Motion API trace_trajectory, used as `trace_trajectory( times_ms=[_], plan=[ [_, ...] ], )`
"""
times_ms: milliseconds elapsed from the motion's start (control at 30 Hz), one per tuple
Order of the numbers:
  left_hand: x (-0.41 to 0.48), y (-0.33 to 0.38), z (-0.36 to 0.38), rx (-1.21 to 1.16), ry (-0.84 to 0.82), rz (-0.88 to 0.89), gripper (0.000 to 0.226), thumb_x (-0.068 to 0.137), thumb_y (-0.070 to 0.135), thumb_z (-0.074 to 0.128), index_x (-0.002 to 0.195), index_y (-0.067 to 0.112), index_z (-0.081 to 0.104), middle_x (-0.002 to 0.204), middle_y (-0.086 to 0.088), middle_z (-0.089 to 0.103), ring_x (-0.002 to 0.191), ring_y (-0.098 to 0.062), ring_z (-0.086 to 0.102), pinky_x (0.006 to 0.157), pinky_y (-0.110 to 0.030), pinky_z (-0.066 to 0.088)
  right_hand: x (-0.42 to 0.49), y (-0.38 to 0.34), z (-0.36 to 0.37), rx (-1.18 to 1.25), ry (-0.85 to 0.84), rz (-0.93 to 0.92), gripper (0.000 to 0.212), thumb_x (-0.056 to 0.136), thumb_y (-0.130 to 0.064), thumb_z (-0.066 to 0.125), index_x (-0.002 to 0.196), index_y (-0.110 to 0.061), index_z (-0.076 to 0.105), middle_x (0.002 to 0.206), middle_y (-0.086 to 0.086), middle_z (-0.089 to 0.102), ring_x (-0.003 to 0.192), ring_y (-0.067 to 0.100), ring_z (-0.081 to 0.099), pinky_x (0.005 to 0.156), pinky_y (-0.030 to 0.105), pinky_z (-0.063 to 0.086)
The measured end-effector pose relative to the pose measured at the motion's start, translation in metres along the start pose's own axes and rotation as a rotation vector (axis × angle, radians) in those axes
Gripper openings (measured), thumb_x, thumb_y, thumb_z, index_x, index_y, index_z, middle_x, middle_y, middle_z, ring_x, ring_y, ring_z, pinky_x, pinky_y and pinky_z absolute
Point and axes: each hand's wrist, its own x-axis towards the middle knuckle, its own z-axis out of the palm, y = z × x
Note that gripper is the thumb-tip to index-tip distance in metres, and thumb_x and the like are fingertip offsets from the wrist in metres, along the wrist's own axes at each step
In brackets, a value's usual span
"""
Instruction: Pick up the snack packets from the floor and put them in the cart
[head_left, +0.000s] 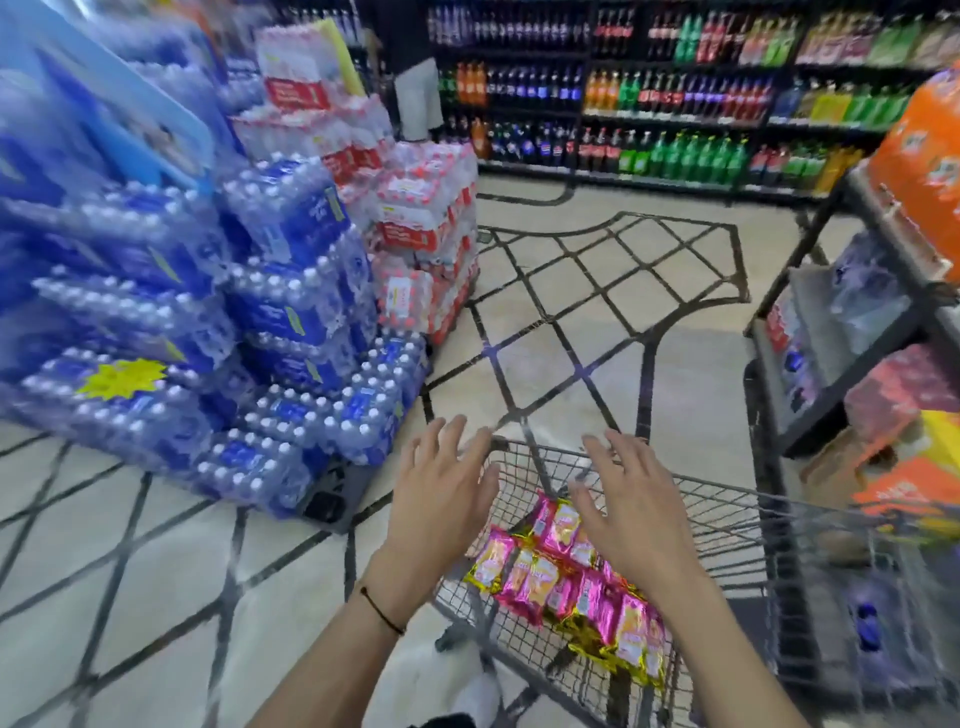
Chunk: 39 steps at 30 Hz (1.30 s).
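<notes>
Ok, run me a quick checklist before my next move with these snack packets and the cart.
1. Left hand empty, fingers straight: ok.
2. Right hand empty, fingers straight: ok.
3. Snack packets lying inside the cart: ok.
4. No packets remaining on the floor: none in view; out of frame, cannot tell.
5. Water packs clear of the cart's left side: ok.

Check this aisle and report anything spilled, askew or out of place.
Nothing stands out. The pink snack packets lie jumbled inside the cart, none shows on the floor, and the left hand and right hand hover open above them.
</notes>
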Motion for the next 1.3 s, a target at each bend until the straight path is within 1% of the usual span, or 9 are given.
trace_trajectory(
  times_ms=[167,300,433,633,833,933,1033,1200,1300],
  plan=[
    [-0.076,-0.022,-0.032,0.065,0.057,-0.215,0.038,0.098,0.044,0.048,0.126,0.020,0.060,0.131,-0.005,0.057,0.121,-0.030,0.052,0.093,-0.045,0.044,-0.012,-0.047,0.008,0.023,-0.067,-0.206,0.059,0.102,-0.053,0.030,0.153,-0.024,0.033,0.156,0.005,0.038,0.146,0.028,0.028,0.117,0.047,0.032],
    [-0.134,-0.047,-0.057,0.126,0.039,-0.361,0.043,0.097,0.046,0.047,0.132,0.022,0.054,0.134,-0.004,0.054,0.121,-0.029,0.051,0.095,-0.046,0.046,-0.024,-0.098,0.009,0.076,-0.112,-0.355,0.063,0.096,-0.051,0.028,0.146,-0.019,0.045,0.148,0.010,0.049,0.138,0.032,0.040,0.110,0.049,0.040],
    [-0.187,-0.072,-0.085,0.181,0.079,-0.554,0.047,0.094,0.046,0.046,0.133,0.023,0.056,0.133,-0.004,0.058,0.121,-0.028,0.053,0.095,-0.045,0.045,-0.037,-0.153,0.012,0.106,-0.139,-0.538,0.063,0.093,-0.056,0.034,0.140,-0.018,0.052,0.138,0.008,0.056,0.130,0.031,0.046,0.102,0.048,0.046],
    [-0.288,-0.115,-0.117,0.256,0.109,-0.799,0.046,0.093,0.049,0.052,0.132,0.023,0.057,0.133,-0.006,0.059,0.122,-0.032,0.055,0.092,-0.051,0.049,-0.076,-0.254,0.021,0.085,-0.183,-0.791,0.072,0.093,-0.064,0.028,0.152,-0.024,0.039,0.149,0.004,0.048,0.138,0.027,0.039,0.111,0.047,0.039],
    [-0.415,-0.145,-0.168,0.337,0.144,-1.024,0.048,0.094,0.050,0.041,0.126,0.022,0.062,0.129,-0.007,0.062,0.117,-0.033,0.058,0.089,-0.048,0.050,-0.153,-0.366,0.023,0.139,-0.178,-1.025,0.060,0.098,-0.056,0.045,0.150,-0.026,0.041,0.147,-0.001,0.048,0.135,0.021,0.040,0.106,0.039,0.041],
    [-0.479,-0.158,-0.192,0.392,0.128,-1.124,0.049,0.092,0.051,0.039,0.123,0.022,0.065,0.125,-0.007,0.064,0.116,-0.033,0.058,0.090,-0.050,0.051,-0.197,-0.421,0.026,0.151,-0.212,-1.126,0.060,0.098,-0.057,0.042,0.151,-0.028,0.038,0.147,-0.003,0.049,0.136,0.020,0.041,0.109,0.040,0.042],
    [-0.536,-0.170,-0.210,0.443,0.114,-1.224,0.047,0.091,0.049,0.038,0.119,0.024,0.065,0.121,-0.006,0.066,0.113,-0.032,0.061,0.089,-0.051,0.052,-0.239,-0.470,0.034,0.191,-0.220,-1.204,0.061,0.098,-0.052,0.047,0.152,-0.028,0.036,0.142,0.000,0.054,0.131,0.024,0.044,0.104,0.043,0.045],
    [-0.618,-0.190,-0.231,0.481,0.089,-1.369,0.036,0.095,0.043,0.051,0.121,0.023,0.063,0.130,-0.007,0.062,0.121,-0.032,0.056,0.091,-0.053,0.050,-0.299,-0.536,0.040,0.149,-0.286,-1.293,0.065,0.101,-0.056,0.034,0.158,-0.035,0.012,0.158,-0.004,0.034,0.145,0.021,0.027,0.111,0.038,0.037],
    [-0.654,-0.197,-0.241,0.506,0.088,-1.409,0.036,0.094,0.042,0.059,0.123,0.021,0.063,0.130,-0.008,0.062,0.121,-0.032,0.055,0.092,-0.054,0.050,-0.325,-0.563,0.048,0.161,-0.311,-1.334,0.064,0.102,-0.053,0.033,0.158,-0.036,0.008,0.156,-0.002,0.035,0.144,0.020,0.028,0.112,0.037,0.038]
  ],
)
